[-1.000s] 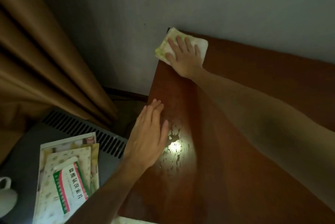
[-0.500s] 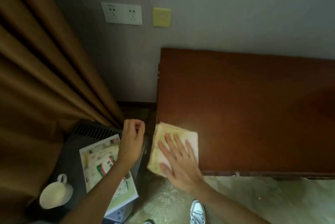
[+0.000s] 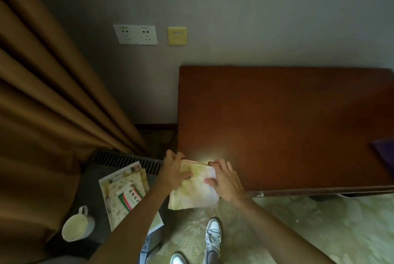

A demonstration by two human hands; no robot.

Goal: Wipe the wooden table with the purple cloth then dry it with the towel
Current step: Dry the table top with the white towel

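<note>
Leftmost, a brown curtain is hung down the wall, and below it a white cup and a stack of papers are set on a dark grey unit with a vent grille. On the far wall, two white sockets and a yellow plate are mounted. At the near left corner of the wooden table, the pale towel is held, half on the tabletop and half hanging past its near edge. Its left side is gripped by the left hand, fingers curled over the far edge. Its right side is pinched by the right hand, fingers on the far edge and thumb on top. White shoes are seen on the carpet below. At the table's right edge, part of the purple cloth is visible, well apart from the towel.
</note>
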